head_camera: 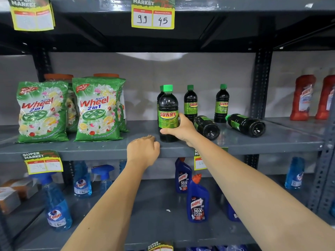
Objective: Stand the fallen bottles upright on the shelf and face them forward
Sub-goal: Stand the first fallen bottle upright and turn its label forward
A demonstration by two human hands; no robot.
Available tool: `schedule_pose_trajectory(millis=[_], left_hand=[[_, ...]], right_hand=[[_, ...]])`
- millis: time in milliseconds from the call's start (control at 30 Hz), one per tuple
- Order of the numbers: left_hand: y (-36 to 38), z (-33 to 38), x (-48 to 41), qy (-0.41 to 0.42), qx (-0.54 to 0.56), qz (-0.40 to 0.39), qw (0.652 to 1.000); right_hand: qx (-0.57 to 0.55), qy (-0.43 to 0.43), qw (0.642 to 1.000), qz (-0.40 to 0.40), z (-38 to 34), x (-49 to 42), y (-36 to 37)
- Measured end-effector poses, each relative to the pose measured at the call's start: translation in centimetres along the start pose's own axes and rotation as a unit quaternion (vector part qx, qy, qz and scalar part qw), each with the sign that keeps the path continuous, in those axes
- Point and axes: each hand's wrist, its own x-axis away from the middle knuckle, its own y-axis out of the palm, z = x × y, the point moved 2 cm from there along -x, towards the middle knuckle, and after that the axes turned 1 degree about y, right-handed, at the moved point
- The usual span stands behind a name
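Dark Sunny bottles with green caps stand on the grey middle shelf (272,142). My right hand (181,129) grips the front bottle (168,109), which is upright near the shelf edge with its label facing me. Another upright bottle (160,95) is mostly hidden behind it. Two more (190,101) (221,103) stand at the back. Two bottles lie on their sides, one (206,126) just right of my hand and one (246,125) farther right, bases toward me. My left hand (143,151) rests as a loose fist on the shelf's front edge, holding nothing.
Green Wheel detergent bags (97,109) fill the left of the shelf. Red Harpic bottles (301,98) stand in the bay to the right, past a perforated upright (261,84). Blue Colin sprays (56,203) and Harpic bottles (197,201) occupy the lower shelf. Price tags (153,14) hang from the shelf above.
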Motion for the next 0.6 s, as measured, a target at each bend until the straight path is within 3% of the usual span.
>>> schedule_pose_trajectory(millis=[600], left_hand=[[-0.5,0.1,0.0,-0.002,0.004,-0.026,1.000]], right_hand=[[0.024,-0.010,1.000,0.017,-0.6,2.3,-0.4]])
